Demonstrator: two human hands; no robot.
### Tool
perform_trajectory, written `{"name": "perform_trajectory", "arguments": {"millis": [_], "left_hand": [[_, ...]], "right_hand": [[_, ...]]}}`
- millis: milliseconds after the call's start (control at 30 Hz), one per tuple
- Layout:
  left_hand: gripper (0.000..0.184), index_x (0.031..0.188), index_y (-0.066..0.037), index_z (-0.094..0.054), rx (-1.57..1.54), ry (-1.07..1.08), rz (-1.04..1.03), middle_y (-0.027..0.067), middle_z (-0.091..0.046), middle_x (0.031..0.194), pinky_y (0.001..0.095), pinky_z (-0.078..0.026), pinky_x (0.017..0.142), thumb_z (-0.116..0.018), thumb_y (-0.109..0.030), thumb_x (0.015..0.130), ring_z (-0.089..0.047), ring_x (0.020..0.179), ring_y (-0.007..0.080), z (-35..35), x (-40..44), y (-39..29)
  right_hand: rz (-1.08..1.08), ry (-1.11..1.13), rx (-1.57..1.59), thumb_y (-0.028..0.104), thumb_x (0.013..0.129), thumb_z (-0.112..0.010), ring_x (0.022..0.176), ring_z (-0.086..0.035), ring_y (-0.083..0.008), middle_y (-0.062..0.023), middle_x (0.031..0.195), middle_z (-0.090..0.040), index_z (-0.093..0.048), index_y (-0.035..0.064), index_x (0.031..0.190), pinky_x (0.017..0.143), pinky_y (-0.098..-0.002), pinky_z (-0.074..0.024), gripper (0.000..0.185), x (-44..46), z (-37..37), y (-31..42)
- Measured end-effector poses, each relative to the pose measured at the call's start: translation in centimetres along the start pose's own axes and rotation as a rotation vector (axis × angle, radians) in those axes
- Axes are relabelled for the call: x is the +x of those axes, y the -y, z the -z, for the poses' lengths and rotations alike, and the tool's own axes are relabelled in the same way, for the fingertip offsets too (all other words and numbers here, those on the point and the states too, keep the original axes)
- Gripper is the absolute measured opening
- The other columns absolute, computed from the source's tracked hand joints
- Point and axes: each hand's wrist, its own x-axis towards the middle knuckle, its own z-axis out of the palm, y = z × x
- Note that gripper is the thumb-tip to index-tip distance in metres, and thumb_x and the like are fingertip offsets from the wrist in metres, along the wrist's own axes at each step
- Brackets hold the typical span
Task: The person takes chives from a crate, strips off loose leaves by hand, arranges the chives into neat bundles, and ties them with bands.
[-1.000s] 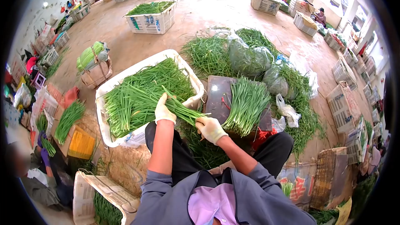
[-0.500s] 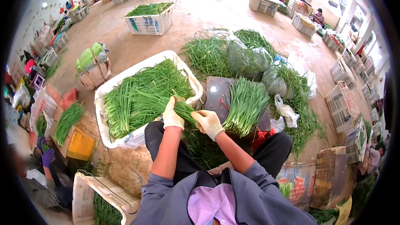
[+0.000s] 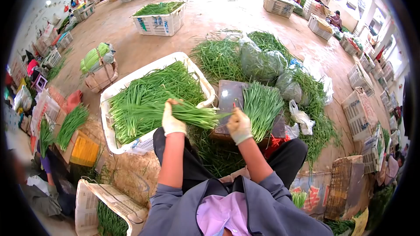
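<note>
My left hand (image 3: 172, 121), in a pale glove, is closed around a bunch of garlic chives (image 3: 199, 116) above the white crate (image 3: 109, 137). The cut ends point right and the leaf tips lie left over the loose chives in the crate. Just right of the bunch is my right hand (image 3: 239, 126), gloved too, its fingers pinched on a thin green blade (image 3: 225, 115) drawn out from the cut ends; motion blurs it a little. Beside that hand, a thick pile of chives (image 3: 262, 109) rests on a dark board (image 3: 226, 94) with a red tie by its edge.
Heaps of loose greens (image 3: 214, 59) and filled plastic bags (image 3: 261, 63) lie beyond the board. A tied bundle (image 3: 99, 67) stands left of the crate. Another full crate (image 3: 162, 24) is farther off. At the left, a co-worker's sleeve (image 3: 46, 164) shows, with chives on a box.
My hands have moved apart: the left slightly left with the bunch, the right to the right toward the board. The bunch's cut ends, earlier between both hands, are now exposed.
</note>
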Motion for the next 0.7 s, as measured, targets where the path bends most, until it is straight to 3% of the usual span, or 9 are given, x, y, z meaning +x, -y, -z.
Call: {"name": "perform_trajectory", "arguments": {"millis": [67,167,233,300,367,400,433,467,700], "left_hand": [[0.02,0.101,-0.016,-0.064,-0.053,-0.011,-0.057,0.003,-0.065,0.104,0.0469,-0.046,0.096,-0.055,-0.033,0.101,-0.058,0.108,0.0287,0.7,1.2,-2.5],[0.023,0.104,-0.015,-0.062,-0.076,-0.03,-0.12,0.005,-0.064,0.114,0.0516,-0.044,0.102,-0.053,-0.036,0.101,-0.055,0.118,0.0327,1.8,2.9,-5.0],[0.024,0.106,-0.014,-0.061,-0.103,-0.038,-0.131,0.0055,-0.063,0.115,0.0519,-0.043,0.103,-0.053,-0.036,0.102,-0.055,0.119,0.0329,0.9,2.8,-6.0],[0.025,0.108,-0.014,-0.06,-0.109,-0.02,-0.122,0.0054,-0.063,0.116,0.0522,-0.043,0.104,-0.052,-0.036,0.102,-0.054,0.12,0.0326,0.0,2.6,-6.0],[0.025,0.106,-0.014,-0.061,-0.1,-0.013,-0.108,0.0051,-0.063,0.116,0.0522,-0.042,0.104,-0.049,-0.036,0.103,-0.054,0.12,0.0322,-1.1,2.0,-5.6],[0.028,0.103,-0.014,-0.062,-0.123,-0.028,-0.093,0.005,-0.064,0.113,0.0523,-0.041,0.105,-0.047,-0.037,0.104,-0.054,0.12,0.032,-1.7,1.7,-5.3],[0.028,0.103,-0.014,-0.062,-0.117,-0.027,-0.089,0.005,-0.064,0.113,0.0523,-0.041,0.105,-0.047,-0.037,0.104,-0.054,0.12,0.032,-1.9,1.3,-4.7],[0.029,0.101,-0.014,-0.062,-0.137,-0.046,-0.064,0.005,-0.064,0.112,0.0522,-0.041,0.105,-0.046,-0.037,0.104,-0.054,0.119,0.0319,-2.0,1.0,-4.2],[0.038,0.09,-0.013,-0.062,-0.168,-0.127,0.019,0.0058,-0.064,0.109,0.0532,-0.042,0.104,-0.042,-0.041,0.105,-0.056,0.113,0.0327,-2.3,0.6,-0.8]], "right_hand": [[-0.054,0.039,0.24,0.023,0.103,-0.054,0.039,-0.025,-0.0077,0.0059,0.055,-0.031,-0.057,0.0095,0.089,0.037,-0.0257,-0.0221,0.02,0.5,3.4,2.4],[0.062,0.017,-0.005,0.021,0.103,-0.053,0.04,-0.032,-0.0086,0.0031,0.057,-0.041,-0.056,0.009,0.09,0.037,-0.0266,-0.0239,0.018,-1.8,4.9,2.6],[-0.085,0.044,-0.515,0.023,0.099,-0.058,0.045,-0.048,-0.011,-0.0011,0.065,-0.056,-0.06,0.0047,0.107,0.04,-0.026,-0.0378,0.02,-2.7,7.1,0.8],[-0.339,0.525,-1.138,0.02,0.094,-0.062,0.062,-0.066,-0.0193,-0.0097,0.083,-0.068,-0.058,0.0005,0.122,0.053,-0.0326,-0.0507,0.034,-4.2,7.7,-0.8],[0.477,0.875,-1.901,0.018,0.091,-0.065,0.072,-0.071,-0.021,-0.0118,0.093,-0.071,-0.054,0.0017,0.133,0.064,-0.036,-0.056,0.047,-3.2,11.0,-3.6],[0.443,0.578,-1.554,0.018,0.09,-0.068,0.067,-0.069,-0.0165,-0.0102,0.091,-0.071,-0.057,0.0033,0.129,0.061,-0.0331,-0.055,0.043,-3.0,8.4,-4.1],[0.014,0.304,-1.195,0.018,0.09,-0.068,0.065,-0.067,-0.0134,-0.009,0.089,-0.071,-0.058,0.0027,0.128,0.058,-0.0301,-0.0533,0.042,-4.5,3.0,-2.0],[0.059,0.242,-1.085,0.02,0.091,-0.069,0.063,-0.065,-0.0104,-0.0082,0.086,-0.07,-0.058,0.0016,0.126,0.055,-0.0277,-0.0519,0.041,-4.3,0.5,-1.4],[-0.005,0.372,-0.677,0.016,0.092,-0.068,0.067,-0.069,-0.0191,-0.014,0.09,-0.07,-0.058,-0.0031,0.115,0.057,-0.0304,-0.0554,0.031,-2.5,-7.0,-2.0]]}}
